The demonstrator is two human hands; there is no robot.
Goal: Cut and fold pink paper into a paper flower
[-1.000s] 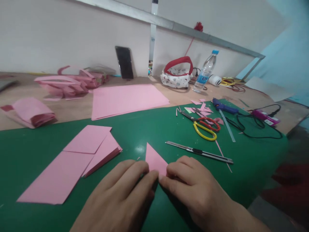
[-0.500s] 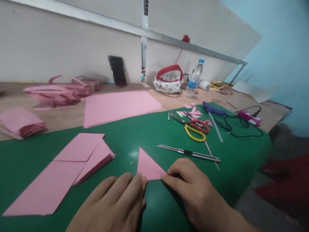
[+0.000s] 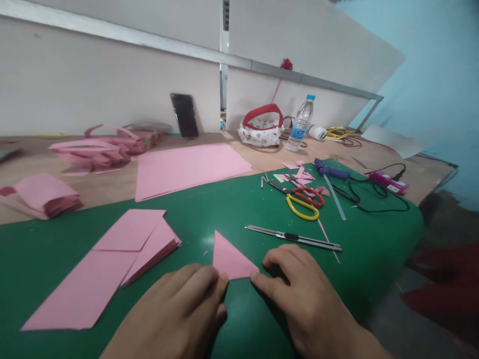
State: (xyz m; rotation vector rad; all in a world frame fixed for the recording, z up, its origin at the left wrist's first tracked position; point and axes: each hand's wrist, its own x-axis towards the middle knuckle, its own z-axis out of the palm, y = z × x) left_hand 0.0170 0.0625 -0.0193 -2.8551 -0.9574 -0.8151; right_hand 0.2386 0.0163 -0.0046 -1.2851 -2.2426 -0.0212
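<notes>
A small piece of pink paper (image 3: 232, 259), folded into a triangle, lies on the green mat (image 3: 204, 212) between my hands. My left hand (image 3: 179, 304) is closed at the triangle's lower left corner, its fingers bent and pressed on the paper. At the lower right corner, the thumb of my right hand (image 3: 305, 291) presses the paper down; its curled index finger stands a little off the edge. Left of my hands lie long folded pink paper strips (image 3: 108, 274). Beyond my right hand rests a utility knife (image 3: 295, 238).
Scissors (image 3: 305, 199) lie near pink scraps (image 3: 299, 174). A blue glue gun (image 3: 333, 170) and a purple device (image 3: 388, 182) with black cable are at right. Pink sheets (image 3: 190, 167), folded pink pieces (image 3: 48, 192), a phone (image 3: 184, 115), a pouch (image 3: 262, 132) and a water bottle (image 3: 300, 124) stand behind.
The view has shifted slightly. My right index finger has lifted away from the triangle's corner while the thumb stays on it. My left fingers have curled in a little more.
</notes>
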